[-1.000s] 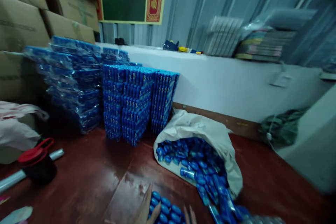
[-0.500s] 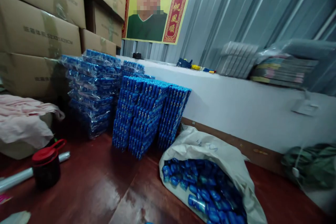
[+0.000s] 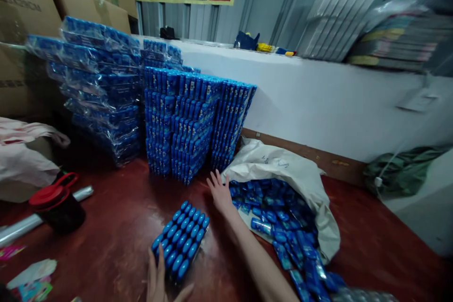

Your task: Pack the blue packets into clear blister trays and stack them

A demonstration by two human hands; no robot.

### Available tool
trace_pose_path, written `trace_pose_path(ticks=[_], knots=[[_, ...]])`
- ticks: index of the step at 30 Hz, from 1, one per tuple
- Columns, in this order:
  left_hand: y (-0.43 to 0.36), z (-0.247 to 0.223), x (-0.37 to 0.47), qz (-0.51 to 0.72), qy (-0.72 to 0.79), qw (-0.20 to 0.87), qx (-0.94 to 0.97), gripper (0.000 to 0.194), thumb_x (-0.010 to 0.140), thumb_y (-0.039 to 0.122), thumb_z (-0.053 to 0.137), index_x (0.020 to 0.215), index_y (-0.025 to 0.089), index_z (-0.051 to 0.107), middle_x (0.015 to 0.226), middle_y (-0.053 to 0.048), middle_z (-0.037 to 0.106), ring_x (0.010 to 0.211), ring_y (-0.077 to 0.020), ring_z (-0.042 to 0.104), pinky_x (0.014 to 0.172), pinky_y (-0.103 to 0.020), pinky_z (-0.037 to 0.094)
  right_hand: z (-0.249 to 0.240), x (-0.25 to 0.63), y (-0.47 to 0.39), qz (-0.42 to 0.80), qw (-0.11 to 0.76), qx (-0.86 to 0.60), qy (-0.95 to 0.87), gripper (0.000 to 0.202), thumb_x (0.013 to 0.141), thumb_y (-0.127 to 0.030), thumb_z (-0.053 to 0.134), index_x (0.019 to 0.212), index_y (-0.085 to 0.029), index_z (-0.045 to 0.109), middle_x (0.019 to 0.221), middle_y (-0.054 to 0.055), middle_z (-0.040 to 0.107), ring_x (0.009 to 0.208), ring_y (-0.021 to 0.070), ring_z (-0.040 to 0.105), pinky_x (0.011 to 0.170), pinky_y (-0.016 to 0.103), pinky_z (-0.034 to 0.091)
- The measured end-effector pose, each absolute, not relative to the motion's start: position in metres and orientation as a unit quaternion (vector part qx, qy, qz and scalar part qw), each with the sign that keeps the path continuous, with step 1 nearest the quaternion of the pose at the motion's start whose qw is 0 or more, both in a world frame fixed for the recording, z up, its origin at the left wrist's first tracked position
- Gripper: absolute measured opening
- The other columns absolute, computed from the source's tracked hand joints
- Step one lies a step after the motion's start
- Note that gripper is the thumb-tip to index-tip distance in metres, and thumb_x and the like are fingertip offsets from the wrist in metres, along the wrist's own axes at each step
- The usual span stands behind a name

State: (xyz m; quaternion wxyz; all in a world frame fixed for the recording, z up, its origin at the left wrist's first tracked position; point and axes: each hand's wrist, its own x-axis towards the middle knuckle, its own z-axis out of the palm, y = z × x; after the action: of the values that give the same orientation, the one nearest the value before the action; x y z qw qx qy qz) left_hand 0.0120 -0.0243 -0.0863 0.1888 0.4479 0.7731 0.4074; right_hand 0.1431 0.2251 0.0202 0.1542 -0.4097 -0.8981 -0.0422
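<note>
A block of blue packets stands in rows on the dark red floor. My left hand is at its near left edge, fingers spread, the fingertips at the block's side. Farther forward, my right hand reaches out with its fingers apart and nothing in it, beside the mouth of a white sack. Loose blue packets fill the sack and spill out towards the front. Beyond my hands rise tall stacks of blue packets.
Plastic-wrapped blue packs are piled at the left before cardboard boxes. A red-lidded jar stands by a silvery roll. A white ledge runs behind, and green cloth lies at the right.
Both of my hands have come into view, along with the block of packets on the floor. The view has tilted down, showing more of the floor and the spilled packets.
</note>
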Motion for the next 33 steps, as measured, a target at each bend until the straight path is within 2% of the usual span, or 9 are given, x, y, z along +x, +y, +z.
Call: trace_pose_path(ticks=[2,4,6,10,15,22,27,30,33], knots=[[-0.014,-0.084,0.016,0.388,0.781,0.152,0.465,0.103,0.064,0.040,0.069,0.146,0.021,0.011,0.153,-0.015,-0.012,0.137,-0.0421,0.007,0.108,-0.058,0.024,0.024,0.144,0.243,-0.105,0.080,-0.384,-0.914,0.034,0.084,-0.009,0.042,0.112,-0.009,0.061,0.127,0.018,0.053,0.130,0.0297,0.033,0.110,0.057,0.005],[0.000,-0.080,0.018,0.388,0.773,0.136,0.483,0.091,0.071,0.037,0.065,0.145,0.022,0.015,0.152,-0.013,-0.016,0.138,-0.0397,0.008,0.108,-0.054,0.027,0.022,0.150,0.249,-0.123,0.049,-0.385,-0.914,0.030,0.086,-0.009,0.039,0.098,-0.010,0.066,0.106,0.016,0.063,0.116,0.0265,0.047,0.112,0.053,0.007],[0.015,-0.073,0.019,0.390,0.766,0.123,0.496,0.079,0.079,0.036,0.057,0.145,0.023,0.015,0.153,-0.013,-0.012,0.138,-0.0364,0.015,0.106,-0.050,0.033,0.017,0.161,0.246,-0.122,0.049,-0.394,-0.910,0.029,0.085,-0.009,0.038,0.095,-0.011,0.066,0.097,0.014,0.064,0.106,0.0247,0.052,0.112,0.051,0.008],[0.055,-0.056,0.030,0.343,0.780,0.070,0.519,0.068,0.085,0.040,0.050,0.143,0.017,0.023,0.152,-0.022,0.000,0.131,-0.0416,0.031,0.096,-0.053,0.041,0.013,0.187,0.233,-0.123,0.061,-0.420,-0.897,0.025,0.080,-0.015,0.048,0.099,-0.012,0.064,0.096,0.013,0.064,0.102,0.0259,0.052,0.111,0.051,0.009],[0.110,-0.036,0.044,0.316,0.808,0.029,0.495,0.076,0.082,0.041,0.053,0.144,0.012,0.020,0.148,-0.030,0.005,0.114,-0.0405,0.048,0.084,-0.049,0.046,0.012,0.196,0.217,-0.122,0.067,-0.454,-0.880,0.026,0.074,-0.018,0.054,0.097,-0.011,0.065,0.092,0.015,0.065,0.098,0.0274,0.055,0.111,0.048,0.008],[0.128,-0.041,0.017,0.265,0.801,-0.017,0.536,0.075,0.080,0.049,0.054,0.143,0.016,0.027,0.148,-0.023,0.021,0.100,-0.0332,0.055,0.081,-0.044,0.047,0.028,0.209,0.221,-0.095,0.013,-0.506,-0.857,0.026,0.073,-0.015,0.052,0.092,-0.012,0.068,0.091,0.015,0.068,0.097,0.0278,0.057,0.110,0.045,0.010],[0.137,-0.060,0.020,0.315,0.774,-0.104,0.540,0.078,0.080,0.050,0.054,0.138,0.005,0.032,0.148,-0.024,0.018,0.126,-0.0399,0.035,0.094,-0.048,0.041,0.038,0.213,0.224,-0.041,0.035,-0.550,-0.834,0.015,0.069,-0.018,0.058,0.076,-0.011,0.070,0.077,0.015,0.069,0.087,0.0285,0.062,0.104,0.045,0.018],[0.159,-0.065,0.044,0.359,0.758,-0.129,0.529,0.075,0.081,0.045,0.052,0.137,-0.001,0.032,0.147,-0.026,0.019,0.136,-0.0417,0.013,0.103,-0.053,0.032,0.044,0.189,0.242,-0.015,0.095,-0.578,-0.810,0.033,0.086,-0.028,0.042,0.103,-0.014,0.066,0.090,0.014,0.069,0.093,0.0276,0.061,0.096,0.043,0.027],[0.180,-0.063,0.069,0.378,0.756,-0.134,0.517,0.070,0.083,0.038,0.049,0.137,-0.003,0.030,0.148,-0.028,0.016,0.137,-0.0424,0.006,0.106,-0.056,0.027,0.051,0.163,0.284,0.080,0.305,-0.612,-0.725,0.054,0.095,-0.039,0.017,0.133,-0.012,0.044,0.117,0.017,0.061,0.110,0.0272,0.054,0.093,0.040,0.033]])
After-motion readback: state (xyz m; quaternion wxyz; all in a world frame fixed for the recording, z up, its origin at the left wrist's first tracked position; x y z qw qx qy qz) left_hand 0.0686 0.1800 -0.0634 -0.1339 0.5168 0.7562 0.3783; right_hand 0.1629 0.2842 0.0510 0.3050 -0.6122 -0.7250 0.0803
